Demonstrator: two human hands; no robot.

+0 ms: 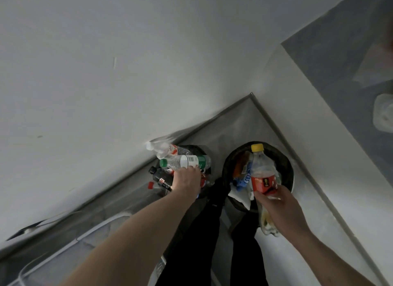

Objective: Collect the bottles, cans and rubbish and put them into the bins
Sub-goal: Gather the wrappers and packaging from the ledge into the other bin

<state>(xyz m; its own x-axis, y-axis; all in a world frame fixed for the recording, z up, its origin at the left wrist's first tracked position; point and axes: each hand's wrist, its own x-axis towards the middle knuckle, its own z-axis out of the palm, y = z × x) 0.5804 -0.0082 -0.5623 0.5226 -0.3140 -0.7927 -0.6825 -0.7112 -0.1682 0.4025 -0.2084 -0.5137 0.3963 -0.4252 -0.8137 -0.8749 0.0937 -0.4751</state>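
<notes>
Closest to me, my two bare forearms run up from the bottom edge, and between them my legs in black trousers (204,243) stand on the pale floor. At the lower left a clear plastic tub (70,249) is cut off by the frame, so I see only part of its rim.

My right hand (276,204) is curled round the lower half of a clear bottle with a yellow cap and red label (263,179). It stands nearly upright, its cap over the right bin (285,158), a dark round bin holding blue and orange wrappers and white paper. The base of the bottle shows below my fingers, but its contents are hard to make out.

My left hand (187,181) reaches over the left bin (198,149), back of the hand up. The fingertips touch a clear bottle with a green cap and green-and-white label (187,161), lying on its side on top of the heap. My fingers are hidden behind the knuckles, so I cannot tell whether I grip it or only press on it.

That bin is nearly buried: a black-capped dark bottle (160,178), a red-capped bottle (153,185) and a crumpled clear bottle with an orange label (168,150) stick out toward the white wall (95,72). Both bins sit in the corner.

At the far right a grey surface with a blurred pale object (382,115) is too smeared to identify.
</notes>
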